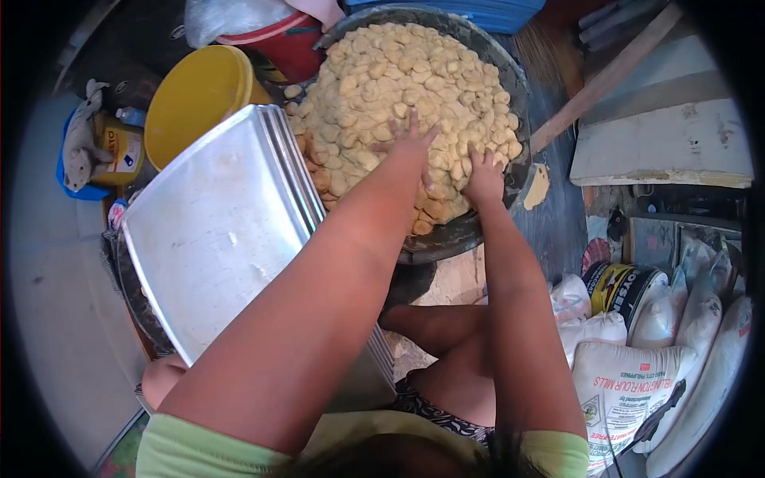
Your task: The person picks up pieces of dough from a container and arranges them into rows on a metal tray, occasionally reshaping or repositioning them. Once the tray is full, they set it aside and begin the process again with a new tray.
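Pale dough lumps (430, 76) heap high in a wide basin (454, 246), the left hand (410, 149) spread open on them, the right hand (484, 183) at their edge, its grip unclear. They look soft, light singly, easily dented; cupping loose outer ones from beneath seems best.

On the far left, a big yellow tub (194, 103) sits near a red bucket (288, 49). On the right, a black and yellow can (624, 288) sits by white sacks (625, 382), and a long wooden stick (610, 80) slants on the far right
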Demonstrator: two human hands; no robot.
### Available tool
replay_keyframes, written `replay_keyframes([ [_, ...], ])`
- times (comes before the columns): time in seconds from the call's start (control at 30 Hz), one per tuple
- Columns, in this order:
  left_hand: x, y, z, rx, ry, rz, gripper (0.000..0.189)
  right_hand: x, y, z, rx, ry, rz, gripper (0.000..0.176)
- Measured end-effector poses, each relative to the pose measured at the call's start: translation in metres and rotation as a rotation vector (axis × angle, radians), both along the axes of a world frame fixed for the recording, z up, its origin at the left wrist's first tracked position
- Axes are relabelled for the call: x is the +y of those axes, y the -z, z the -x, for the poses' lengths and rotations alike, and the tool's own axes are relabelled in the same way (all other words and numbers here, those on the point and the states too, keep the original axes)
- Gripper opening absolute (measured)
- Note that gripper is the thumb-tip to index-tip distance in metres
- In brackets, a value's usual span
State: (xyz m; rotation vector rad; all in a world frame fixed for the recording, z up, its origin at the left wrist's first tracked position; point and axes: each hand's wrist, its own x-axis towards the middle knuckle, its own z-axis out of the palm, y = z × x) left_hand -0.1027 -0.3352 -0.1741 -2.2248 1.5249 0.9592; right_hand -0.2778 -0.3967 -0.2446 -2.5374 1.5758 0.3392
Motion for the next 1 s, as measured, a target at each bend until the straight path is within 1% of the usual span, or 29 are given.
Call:
replay_keyframes([
  [0.03, 0.002, 0.006, 0.007, -0.044, -0.008, 0.009, 0.12, -0.003, 0.002, 0.003, -0.086, -0.019, -0.001, 0.087],
  [0.07, 0.0, 0.021, 0.011, -0.033, -0.002, 0.007, 0.12, 0.0, 0.006, 0.005, -0.156, -0.021, 0.085, 0.069],
  [0.1, 0.002, 0.044, 0.014, -0.107, -0.007, 0.109, 0.102, -0.003, 0.007, 0.006, -0.15, -0.017, 0.082, 0.069],
  [0.13, 0.006, 0.054, 0.014, -0.186, -0.016, 0.207, 0.085, -0.003, 0.007, 0.004, -0.176, -0.001, 0.068, 0.066],
  [0.17, 0.005, 0.059, 0.012, -0.192, -0.022, 0.204, 0.085, -0.004, 0.006, 0.0, -0.207, 0.009, 0.058, 0.063],
  [0.2, -0.001, 0.057, 0.008, -0.107, -0.043, 0.218, 0.066, -0.005, 0.005, -0.002, -0.254, 0.027, 0.072, 0.053],
  [0.23, -0.006, 0.053, 0.003, -0.025, -0.059, 0.235, 0.051, -0.006, 0.006, -0.005, -0.268, 0.025, 0.081, 0.053],
  [0.27, -0.009, 0.055, 0.0, -0.039, -0.054, 0.247, 0.051, -0.007, 0.005, -0.008, -0.315, 0.046, 0.054, 0.051],
  [0.3, -0.011, 0.055, -0.003, 0.01, -0.12, 0.365, 0.045, -0.01, -0.001, -0.011, -0.362, 0.063, 0.029, 0.05],
  [0.33, -0.012, 0.057, -0.005, 0.067, -0.185, 0.475, 0.04, -0.011, -0.007, -0.011, -0.415, 0.03, 0.025, 0.047],
  [0.37, -0.014, 0.058, -0.008, 0.063, -0.184, 0.479, 0.04, -0.012, -0.011, -0.014, -0.42, 0.03, 0.028, 0.047],
  [0.43, -0.016, 0.032, -0.016, 0.185, -0.213, 0.597, 0.038, -0.012, -0.034, -0.028, -0.581, 0.031, -0.011, 0.044],
  [0.5, -0.021, 0.002, -0.026, 0.226, -0.214, 0.724, 0.038, -0.011, -0.066, -0.049, -0.779, -0.077, 0.076, 0.044],
  [0.57, -0.008, -0.073, -0.048, 0.268, -0.176, 0.684, 0.042, -0.008, -0.126, -0.071, -0.824, -0.137, 0.11, 0.046],
  [0.63, 0.027, -0.137, -0.069, 0.364, -0.216, 0.747, 0.044, 0.01, -0.196, -0.085, -0.919, -0.239, 0.053, 0.048],
  [0.7, 0.089, -0.203, -0.085, 0.345, -0.134, 0.952, 0.046, 0.033, -0.242, -0.097, -1.059, -0.422, 0.017, 0.047],
  [0.77, 0.159, -0.237, -0.095, 0.454, -0.169, 1.11, 0.046, 0.088, -0.285, -0.106, -1.143, -0.462, -0.084, 0.046],
  [0.8, 0.196, -0.253, -0.096, 0.418, -0.186, 1.122, 0.048, 0.117, -0.297, -0.109, -1.173, -0.525, -0.131, 0.049],
  [0.83, 0.233, -0.263, -0.094, 0.38, -0.205, 1.134, 0.05, 0.146, -0.305, -0.112, -1.202, -0.59, -0.18, 0.052],
  [0.9, 0.303, -0.256, -0.088, 0.437, -0.322, 1.079, 0.06, 0.202, -0.308, -0.115, -1.167, -0.637, -0.406, 0.062],
  [0.97, 0.356, -0.226, -0.075, 0.408, -0.449, 0.968, 0.066, 0.24, -0.263, -0.125, -1.083, -0.77, -0.488, 0.07],
  [1.0, 0.377, -0.189, -0.069, 0.287, -0.454, 0.872, 0.07, 0.257, -0.242, -0.128, -0.823, -0.859, -0.407, 0.073],
])
